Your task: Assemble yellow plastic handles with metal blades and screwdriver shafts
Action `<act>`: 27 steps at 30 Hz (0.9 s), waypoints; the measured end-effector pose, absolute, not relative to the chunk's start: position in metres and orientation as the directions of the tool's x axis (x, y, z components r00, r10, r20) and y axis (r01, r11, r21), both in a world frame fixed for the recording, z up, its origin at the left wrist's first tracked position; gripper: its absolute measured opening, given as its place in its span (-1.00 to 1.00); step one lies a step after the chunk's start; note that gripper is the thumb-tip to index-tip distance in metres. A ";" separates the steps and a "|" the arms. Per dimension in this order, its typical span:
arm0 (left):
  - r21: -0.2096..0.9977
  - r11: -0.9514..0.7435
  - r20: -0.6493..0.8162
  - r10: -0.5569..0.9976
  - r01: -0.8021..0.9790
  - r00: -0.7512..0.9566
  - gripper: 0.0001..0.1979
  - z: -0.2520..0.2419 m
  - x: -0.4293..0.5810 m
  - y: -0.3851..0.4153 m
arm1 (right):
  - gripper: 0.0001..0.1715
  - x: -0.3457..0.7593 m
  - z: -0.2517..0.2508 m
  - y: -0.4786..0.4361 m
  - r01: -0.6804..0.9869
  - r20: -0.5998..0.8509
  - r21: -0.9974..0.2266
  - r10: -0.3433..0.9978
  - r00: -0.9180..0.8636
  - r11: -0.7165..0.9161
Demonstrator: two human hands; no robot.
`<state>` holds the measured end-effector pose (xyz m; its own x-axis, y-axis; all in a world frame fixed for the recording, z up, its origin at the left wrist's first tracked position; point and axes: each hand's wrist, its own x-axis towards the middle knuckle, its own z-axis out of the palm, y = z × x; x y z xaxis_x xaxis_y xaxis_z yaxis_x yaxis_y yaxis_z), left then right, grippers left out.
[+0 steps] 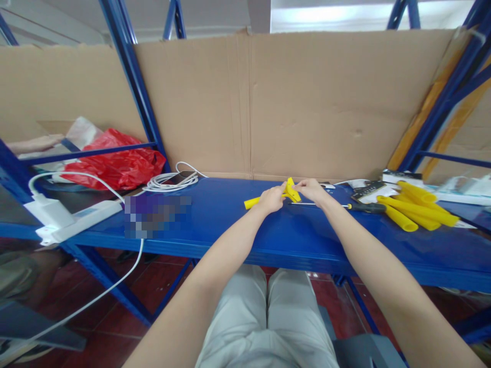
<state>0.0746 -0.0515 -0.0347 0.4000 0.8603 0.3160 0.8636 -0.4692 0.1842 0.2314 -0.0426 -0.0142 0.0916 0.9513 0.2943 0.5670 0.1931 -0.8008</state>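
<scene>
My left hand is closed around a yellow T-shaped scraper-like tool, its handle end sticking out to the left of the fist. The tool's wide head points up and to the right, just above the blue shelf top. At the right edge of that head, my right hand has its fingertips pinched together. Whatever small thing may be between them is hidden. A screwdriver with a black handle lies on the shelf, its thin shaft reaching left beneath my right wrist toward the tool.
Several yellow tubular handles are heaped at the right beside black-and-white packets. A coiled white cable, a pixelated patch and a white power strip lie at left, near a red plastic bag. Cardboard stands behind. Another person's hand shows far left.
</scene>
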 end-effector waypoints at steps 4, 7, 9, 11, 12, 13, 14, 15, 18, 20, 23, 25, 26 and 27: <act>0.187 -0.480 0.321 0.854 0.857 0.408 -0.39 -0.035 0.075 -0.052 | -0.71 0.232 -0.017 -0.038 0.554 0.304 -0.807 0.948 0.097 0.202; 0.189 -0.487 0.323 0.851 0.853 0.414 -0.38 -0.034 0.075 -0.053 | -0.69 0.232 -0.018 -0.037 0.563 0.304 -0.803 0.947 0.106 0.195; 0.194 -0.488 0.327 0.850 0.851 0.413 -0.37 -0.034 0.075 -0.053 | -0.66 0.232 -0.018 -0.038 0.568 0.312 -0.798 0.944 0.107 0.199; 0.202 -0.486 0.334 0.850 0.850 0.407 -0.38 -0.034 0.075 -0.053 | -0.64 0.232 -0.018 -0.038 0.562 0.326 -0.798 0.940 0.103 0.215; 0.206 -0.486 0.338 0.850 0.849 0.405 -0.38 -0.034 0.075 -0.053 | -0.63 0.232 -0.018 -0.038 0.556 0.332 -0.801 0.938 0.103 0.222; 0.210 -0.488 0.344 0.848 0.847 0.404 -0.38 -0.033 0.075 -0.053 | -0.63 0.232 -0.019 -0.038 0.552 0.336 -0.803 0.936 0.107 0.225; 0.213 -0.491 0.348 0.846 0.844 0.404 -0.38 -0.033 0.075 -0.053 | -0.63 0.233 -0.019 -0.037 0.552 0.339 -0.804 0.934 0.115 0.224; 0.216 -0.496 0.352 0.843 0.841 0.406 -0.38 -0.033 0.075 -0.053 | -0.63 0.233 -0.020 -0.036 0.556 0.347 -0.801 0.929 0.129 0.222; 0.225 -0.506 0.360 0.837 0.832 0.412 -0.37 -0.033 0.075 -0.053 | -0.60 0.235 -0.024 -0.031 0.579 0.398 -0.783 0.899 0.184 0.228; 0.231 -0.511 0.367 0.834 0.828 0.412 -0.36 -0.033 0.074 -0.054 | -0.58 0.236 -0.026 -0.028 0.577 0.427 -0.781 0.879 0.212 0.239; 0.233 -0.519 0.380 0.827 0.823 0.414 -0.34 -0.032 0.073 -0.055 | -0.65 0.240 -0.026 -0.024 0.522 0.402 -0.819 0.888 0.223 0.240; 0.227 -0.527 0.384 0.821 0.819 0.422 -0.32 -0.031 0.073 -0.056 | -0.73 0.248 -0.023 -0.022 0.482 0.354 -0.849 0.910 0.216 0.216; 0.220 -0.534 0.385 0.817 0.817 0.430 -0.30 -0.031 0.073 -0.057 | -0.74 0.255 -0.021 -0.021 0.479 0.336 -0.855 0.916 0.221 0.198; 0.212 -0.540 0.386 0.812 0.815 0.438 -0.28 -0.031 0.073 -0.058 | -0.73 0.263 -0.019 -0.020 0.494 0.326 -0.851 0.916 0.233 0.177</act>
<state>0.0727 -0.0579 -0.0311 0.4377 0.8122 0.3855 0.8149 -0.5396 0.2116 0.2626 -0.0203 -0.0195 0.2335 0.9161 0.3260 0.4942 0.1769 -0.8512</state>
